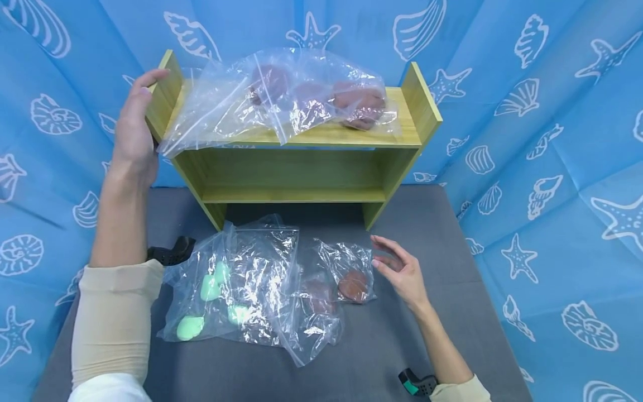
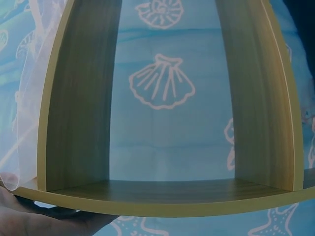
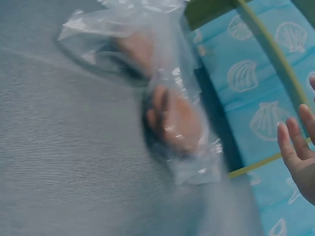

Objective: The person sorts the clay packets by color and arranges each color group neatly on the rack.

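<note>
My left hand (image 1: 135, 128) rests along the outer left side of a small wooden shelf (image 1: 301, 195), fingertips at the panel's top edge. Beside it on the top board lies a large clear zip bag (image 1: 221, 106) with several reddish-brown pieces inside. In the left wrist view the hand (image 2: 44, 216) lies under the side panel (image 2: 172, 209). My right hand (image 1: 402, 273) hovers at the right edge of a small clear bag (image 1: 351, 279) holding a reddish-brown round piece, thumb and fingers apart with nothing between them. The right wrist view shows these fingers (image 3: 290, 147) spread.
Left of the small bag, clear zip bags (image 1: 266, 273) overlap on the grey tabletop (image 1: 452, 251), with several pale green pieces (image 1: 211, 287) and another reddish-brown piece (image 1: 318, 296) inside. A blue shell-patterned curtain (image 1: 527, 139) hangs behind and at both sides.
</note>
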Demonstrator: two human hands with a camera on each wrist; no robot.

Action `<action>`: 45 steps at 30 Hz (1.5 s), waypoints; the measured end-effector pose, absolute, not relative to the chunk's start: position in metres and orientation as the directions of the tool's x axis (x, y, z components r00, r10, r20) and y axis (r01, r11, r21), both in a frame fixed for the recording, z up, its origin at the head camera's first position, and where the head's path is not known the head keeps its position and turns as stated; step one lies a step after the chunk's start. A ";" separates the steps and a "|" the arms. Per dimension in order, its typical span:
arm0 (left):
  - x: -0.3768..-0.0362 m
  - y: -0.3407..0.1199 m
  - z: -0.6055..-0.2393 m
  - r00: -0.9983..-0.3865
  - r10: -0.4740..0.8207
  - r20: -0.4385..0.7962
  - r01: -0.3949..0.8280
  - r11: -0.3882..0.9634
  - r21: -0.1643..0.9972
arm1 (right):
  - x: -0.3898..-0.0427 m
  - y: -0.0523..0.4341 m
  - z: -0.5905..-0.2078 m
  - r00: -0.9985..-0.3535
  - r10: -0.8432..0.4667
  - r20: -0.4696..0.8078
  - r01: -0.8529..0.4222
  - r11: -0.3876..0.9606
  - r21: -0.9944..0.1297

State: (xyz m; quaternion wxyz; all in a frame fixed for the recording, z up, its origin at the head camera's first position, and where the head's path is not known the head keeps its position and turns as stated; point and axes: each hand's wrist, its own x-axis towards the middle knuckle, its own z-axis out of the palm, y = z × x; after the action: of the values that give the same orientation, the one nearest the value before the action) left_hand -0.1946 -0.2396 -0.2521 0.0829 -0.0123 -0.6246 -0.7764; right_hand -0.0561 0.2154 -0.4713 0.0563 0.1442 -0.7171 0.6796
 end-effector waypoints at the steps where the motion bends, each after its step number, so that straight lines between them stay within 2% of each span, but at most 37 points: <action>1: -0.194 -0.240 -0.252 -0.986 -0.116 0.123 0.144 -0.203 0.969 | -0.055 0.216 -0.476 -0.953 -0.137 0.270 -0.278 0.043 -0.960; 8: -0.193 -0.240 -0.252 -0.985 -0.120 0.127 0.147 -0.168 0.975 | -0.048 0.215 -0.506 -0.964 -0.149 0.218 -0.233 0.088 -0.969; 14: -0.194 -0.239 -0.253 -0.985 -0.117 0.129 0.148 -0.164 0.975 | -0.039 0.208 -0.527 -0.980 -0.134 0.150 -0.177 0.224 -0.958; 20: -0.195 -0.238 -0.251 -0.985 -0.112 0.135 0.152 -0.162 0.975 | -0.033 0.203 -0.541 -0.982 -0.125 0.143 -0.183 0.424 -0.887; 27: -0.195 -0.237 -0.250 -0.987 -0.124 0.106 0.125 -0.151 0.981 | -0.030 0.200 -0.551 -0.985 -0.121 0.120 -0.168 0.547 -0.820; 38: -0.194 -0.237 -0.250 -0.988 -0.133 0.081 0.100 -0.144 0.984 | -0.026 0.196 -0.554 -0.977 -0.196 0.088 -0.202 0.694 -0.691; 45: -0.193 -0.238 -0.252 -0.984 -0.121 0.128 0.143 -0.132 0.981 | -0.026 0.195 -0.557 -0.969 -0.201 0.145 -0.246 0.715 -0.654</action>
State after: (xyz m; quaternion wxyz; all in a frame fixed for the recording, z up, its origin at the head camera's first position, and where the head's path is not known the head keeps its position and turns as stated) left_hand -0.1933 -0.2383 -0.2518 0.0878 -0.0086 -0.6528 -0.7523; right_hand -0.0260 0.1954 -0.5567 0.0316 0.1208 -0.9255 0.3575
